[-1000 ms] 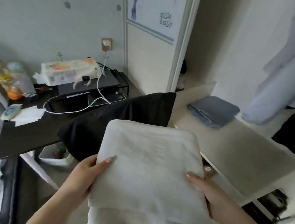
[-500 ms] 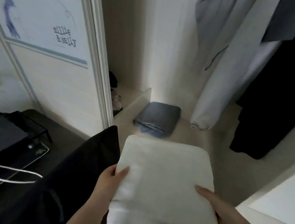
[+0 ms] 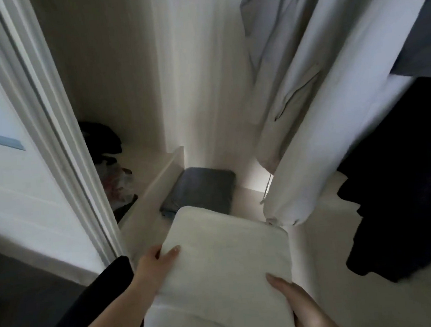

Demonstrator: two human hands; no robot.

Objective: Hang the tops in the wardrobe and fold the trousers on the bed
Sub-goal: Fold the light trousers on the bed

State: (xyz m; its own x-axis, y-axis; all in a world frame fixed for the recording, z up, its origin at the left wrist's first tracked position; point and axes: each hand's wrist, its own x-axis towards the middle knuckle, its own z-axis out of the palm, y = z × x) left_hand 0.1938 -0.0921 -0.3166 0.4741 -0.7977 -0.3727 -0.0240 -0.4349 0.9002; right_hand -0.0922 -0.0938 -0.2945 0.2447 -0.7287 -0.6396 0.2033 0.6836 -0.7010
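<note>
Both hands carry a folded white garment of thick soft cloth in front of the open white wardrobe. Left hand grips its left edge, thumb lying on top of the cloth, the other fingers hidden beneath. Right hand grips the near right edge the same way — thumb on top, the rest under the bundle. A black garment hangs over the left forearm; what kind, cannot tell.

The white bundle is held over the pale wardrobe shelf, its far edge overlapping the near end of a folded grey-blue garment that lies on that shelf against the low divider board. Whether the bundle touches the shelf cannot be told.

Beyond the divider, in the left compartment — a dark heap of cloth above a crumpled plastic bag with something reddish in it; details blurred.

Hanging at right: a long pale blue-grey garment with a drawstring dangling near its lower end, its bottom tip just beside the far right corner of the white bundle. To the right of it, a black hanging garment whose hem reaches close to the shelf. At the top right corner, a darker blue-grey piece of cloth.

The white sliding wardrobe door stands at left, with a pale blue stripe and part of some printed lettering.
</note>
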